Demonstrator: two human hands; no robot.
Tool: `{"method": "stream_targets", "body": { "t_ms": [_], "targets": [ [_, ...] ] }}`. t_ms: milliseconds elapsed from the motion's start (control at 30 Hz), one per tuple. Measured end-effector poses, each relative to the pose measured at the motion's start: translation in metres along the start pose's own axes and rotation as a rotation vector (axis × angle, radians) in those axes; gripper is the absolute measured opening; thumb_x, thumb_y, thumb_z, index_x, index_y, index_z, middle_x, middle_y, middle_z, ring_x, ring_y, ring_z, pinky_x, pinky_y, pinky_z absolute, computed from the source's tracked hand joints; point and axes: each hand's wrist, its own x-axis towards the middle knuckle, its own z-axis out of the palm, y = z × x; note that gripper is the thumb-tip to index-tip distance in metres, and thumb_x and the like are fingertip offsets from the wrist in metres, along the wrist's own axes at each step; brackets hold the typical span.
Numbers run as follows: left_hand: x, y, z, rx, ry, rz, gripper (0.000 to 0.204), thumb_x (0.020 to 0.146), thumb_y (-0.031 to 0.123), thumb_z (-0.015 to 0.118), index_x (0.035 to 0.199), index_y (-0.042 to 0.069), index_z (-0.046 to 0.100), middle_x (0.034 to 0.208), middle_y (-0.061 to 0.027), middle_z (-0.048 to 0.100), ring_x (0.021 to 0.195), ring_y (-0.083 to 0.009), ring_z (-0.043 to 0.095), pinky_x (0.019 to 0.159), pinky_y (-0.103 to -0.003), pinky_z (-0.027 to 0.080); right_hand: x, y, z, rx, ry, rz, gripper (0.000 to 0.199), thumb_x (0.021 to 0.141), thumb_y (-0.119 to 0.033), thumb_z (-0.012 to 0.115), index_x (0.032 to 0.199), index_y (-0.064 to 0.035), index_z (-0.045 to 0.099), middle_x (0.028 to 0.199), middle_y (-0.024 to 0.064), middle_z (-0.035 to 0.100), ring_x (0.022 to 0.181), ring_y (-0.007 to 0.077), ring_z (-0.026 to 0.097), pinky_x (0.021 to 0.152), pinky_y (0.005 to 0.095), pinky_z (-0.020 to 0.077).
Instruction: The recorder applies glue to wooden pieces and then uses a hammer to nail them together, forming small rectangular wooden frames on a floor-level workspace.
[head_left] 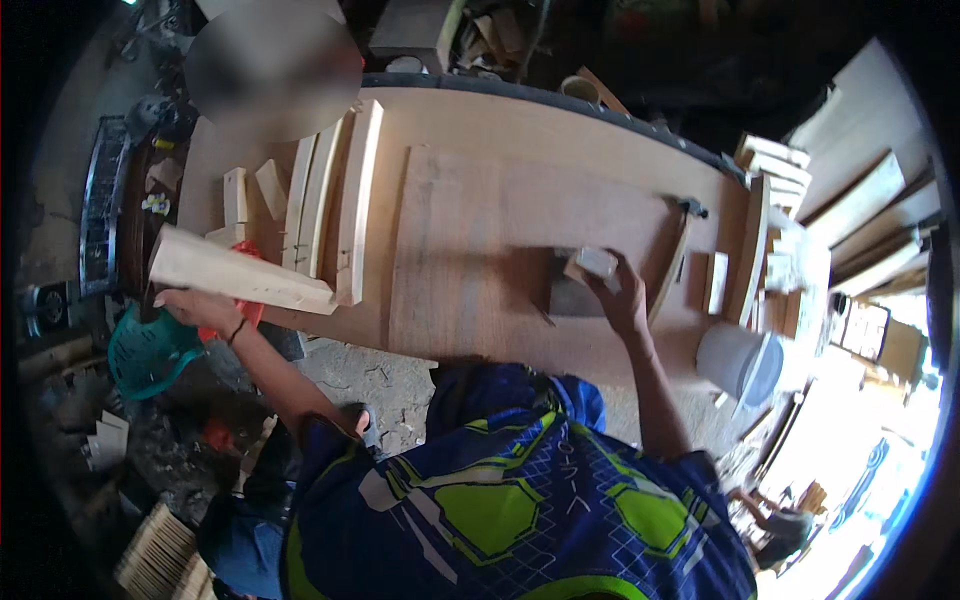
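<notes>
My left hand (190, 305) is closed on the left end of a pale, tapering wooden board (240, 278), which lies slantwise over the table's left front corner. Part of a red plastic object (247, 317) shows beneath that board. Further right, my right hand (627, 298) grips a small pale wooden block (597, 262), above or against a dark grey square block (575, 297) on a plywood sheet (470, 240). Whether the two blocks touch cannot be made out. A hammer (685, 225) with a wooden handle lies to the right of my right hand.
Long wooden pieces (358, 200) with nails stand beyond the left board. At the table's right end are a curved slat (750, 250), offcuts and a white bucket (735, 360). A green basket (140, 350) sits at the left. Another person (785, 530) is at the lower right.
</notes>
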Motion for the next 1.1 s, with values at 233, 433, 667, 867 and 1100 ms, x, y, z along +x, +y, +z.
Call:
{"method": "stream_targets", "body": {
  "t_ms": [233,433,667,867,1100],
  "targets": [
    [0.054,0.009,-0.174,0.631,0.062,0.292,0.052,0.093,0.034,0.071,0.129,-0.003,0.061,0.125,-0.0170,0.065,0.099,-0.0257,0.069,0.084,-0.036,0.057,0.015,0.023,-0.049,-0.065,-0.257,-0.207,0.047,0.080,-0.010,0.080,0.123,-0.0088,0.060,0.109,0.0171,0.071,0.106,0.0311,0.070,0.088,0.0390,0.0553],
    [0.064,0.169,-0.228,0.354,-0.218,0.230,0.062,0.099,0.045,0.054,0.136,-0.005,0.052,0.129,-0.0195,0.062,0.113,-0.0274,0.063,0.099,-0.040,0.050,0.007,0.046,-0.058,0.006,-0.306,-0.309,0.046,0.079,-0.009,0.080,0.121,-0.0088,0.061,0.109,0.0132,0.071,0.103,0.0327,0.070,0.084,0.0393,0.0554],
    [-0.130,0.212,-0.079,0.518,-0.816,0.126,0.060,0.091,0.031,0.073,0.137,-0.002,0.054,0.112,-0.0118,0.072,0.096,-0.0172,0.069,0.086,-0.033,0.055,0.018,0.078,-0.054,0.113,-0.304,-0.408,0.040,0.083,-0.024,0.080,0.116,-0.0068,0.066,0.098,0.0123,0.072,0.089,0.0224,0.070,0.079,0.0355,0.0545],
    [-0.374,0.234,0.079,0.581,-1.577,0.615,0.060,0.079,0.039,0.081,0.119,-0.001,0.061,0.094,-0.0229,0.072,0.089,-0.0368,0.073,0.078,-0.042,0.058,0.020,0.089,-0.050,0.145,-0.250,-0.457,0.040,0.084,-0.025,0.079,0.117,-0.0069,0.067,0.104,0.0160,0.072,0.092,0.0277,0.072,0.079,0.0381,0.0550],
    [-0.421,0.204,0.127,0.600,-1.749,0.893,0.054,0.078,0.040,0.080,0.110,0.000,0.063,0.091,-0.0239,0.071,0.085,-0.0420,0.070,0.075,-0.047,0.057,0.015,0.091,-0.050,0.106,-0.260,-0.377,0.047,0.083,-0.034,0.078,0.120,-0.0093,0.066,0.108,0.0178,0.070,0.097,0.0364,0.069,0.084,0.0425,0.0540]
  ]
}}
